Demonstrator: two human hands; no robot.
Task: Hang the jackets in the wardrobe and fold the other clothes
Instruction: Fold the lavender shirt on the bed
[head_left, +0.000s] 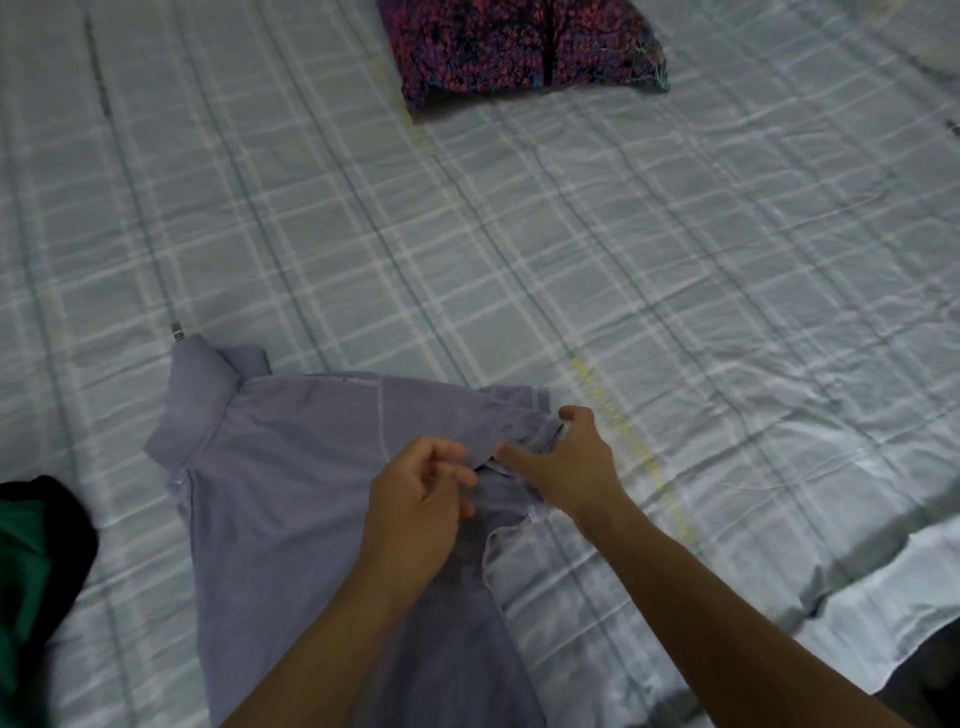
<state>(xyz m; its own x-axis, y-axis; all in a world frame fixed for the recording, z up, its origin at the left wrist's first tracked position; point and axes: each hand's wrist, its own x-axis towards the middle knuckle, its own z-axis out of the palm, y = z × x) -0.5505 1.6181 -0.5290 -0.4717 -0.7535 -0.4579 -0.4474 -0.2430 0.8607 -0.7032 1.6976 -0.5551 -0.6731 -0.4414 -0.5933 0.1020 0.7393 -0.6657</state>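
**A:** Where is the shirt (291, 493) you are working on?

**B:** It lies on the bed (519, 260), near you and left of centre, collar at its far left, body running down towards you. It is a plain lilac shirt, spread mostly flat, with the right sleeve bunched up.

**A:** What are your hands doing?

**B:** Your right hand (566, 462) lies on that bunched sleeve, thumb at the far edge and fingers curled into the cloth, so it grips the sleeve. Your left hand (415, 493) hangs just beside it, over the shirt's chest, with its fingers loosely curled. You cannot tell whether it pinches a fold of the cloth or holds nothing.

**A:** Anything else on the bed?

**B:** A folded garment (519, 47) with a dark pink and purple print lies at the far edge, well apart from the shirt. At the near left edge sits a heap (31, 561) of black and green cloth.
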